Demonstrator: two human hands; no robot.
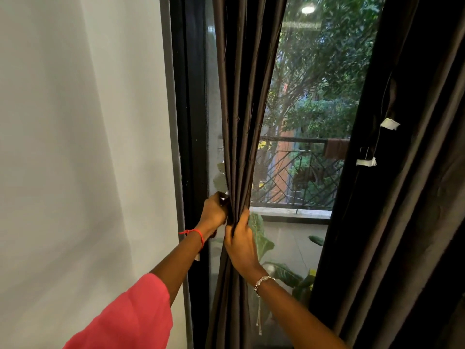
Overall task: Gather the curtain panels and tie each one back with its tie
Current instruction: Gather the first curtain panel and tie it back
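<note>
Brown cloth, soft and likely slippery: my right hand [240, 243] squeezes the gathered curtain panel [241, 96], my left hand [214, 210] grips its edge.

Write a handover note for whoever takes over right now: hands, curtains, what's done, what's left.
Hands: the left hand grips the left curtain panel on its window-frame side; the right hand grips the same bunch from the front.
Done: that panel is gathered into a narrow bunch. No tie shows around it.
Left: tie this bunch, then gather and tie the right curtain panel, which hangs loose and untied.
</note>
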